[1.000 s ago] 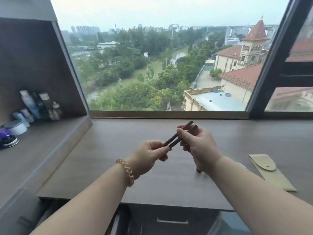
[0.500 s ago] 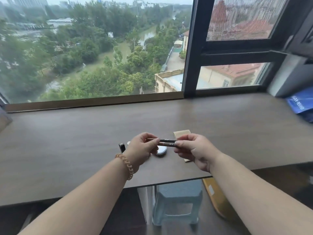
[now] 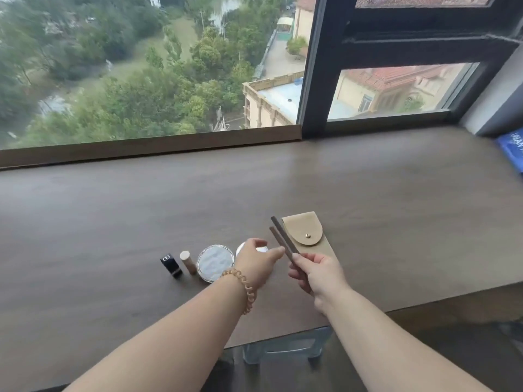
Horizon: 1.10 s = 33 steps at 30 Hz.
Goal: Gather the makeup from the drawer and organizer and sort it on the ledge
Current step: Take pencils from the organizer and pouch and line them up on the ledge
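Observation:
On the brown wooden ledge stand a black lipstick and a tan lipstick tube, side by side. Right of them lies a round silver compact, and a second round compact is mostly hidden behind my left hand. My right hand grips two thin dark makeup pencils, which point up and to the left. They are held over the left edge of a beige snap pouch. My left hand hovers empty, its fingertips close to the pencils.
A large window with a dark frame runs along the back of the ledge. A blue packet lies at the far right end. A pale blue stool stands on the floor below the ledge's front edge.
The view has swung right and down. My left hand has let go of the pencils, which my right hand now holds alone, tilted upward. The lipsticks and compacts have come into view.

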### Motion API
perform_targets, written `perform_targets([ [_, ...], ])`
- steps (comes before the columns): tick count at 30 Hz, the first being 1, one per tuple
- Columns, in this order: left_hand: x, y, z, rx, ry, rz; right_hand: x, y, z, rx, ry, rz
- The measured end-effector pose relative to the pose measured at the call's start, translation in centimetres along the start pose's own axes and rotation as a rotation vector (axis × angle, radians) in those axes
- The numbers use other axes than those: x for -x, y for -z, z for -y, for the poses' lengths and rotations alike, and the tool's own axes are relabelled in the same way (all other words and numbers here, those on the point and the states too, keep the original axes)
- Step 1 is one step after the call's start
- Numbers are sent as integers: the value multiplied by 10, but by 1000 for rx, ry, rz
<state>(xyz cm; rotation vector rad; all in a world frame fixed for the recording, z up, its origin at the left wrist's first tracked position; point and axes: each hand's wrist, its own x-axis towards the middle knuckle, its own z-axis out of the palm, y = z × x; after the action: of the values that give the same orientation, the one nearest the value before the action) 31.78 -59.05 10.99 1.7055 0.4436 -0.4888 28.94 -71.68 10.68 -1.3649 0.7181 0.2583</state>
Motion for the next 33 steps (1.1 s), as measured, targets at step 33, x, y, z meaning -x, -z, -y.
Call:
perform_targets([
  [33, -2, -68, 30, -406, 67, -418, -50, 19, -11, 1215, 490, 187],
])
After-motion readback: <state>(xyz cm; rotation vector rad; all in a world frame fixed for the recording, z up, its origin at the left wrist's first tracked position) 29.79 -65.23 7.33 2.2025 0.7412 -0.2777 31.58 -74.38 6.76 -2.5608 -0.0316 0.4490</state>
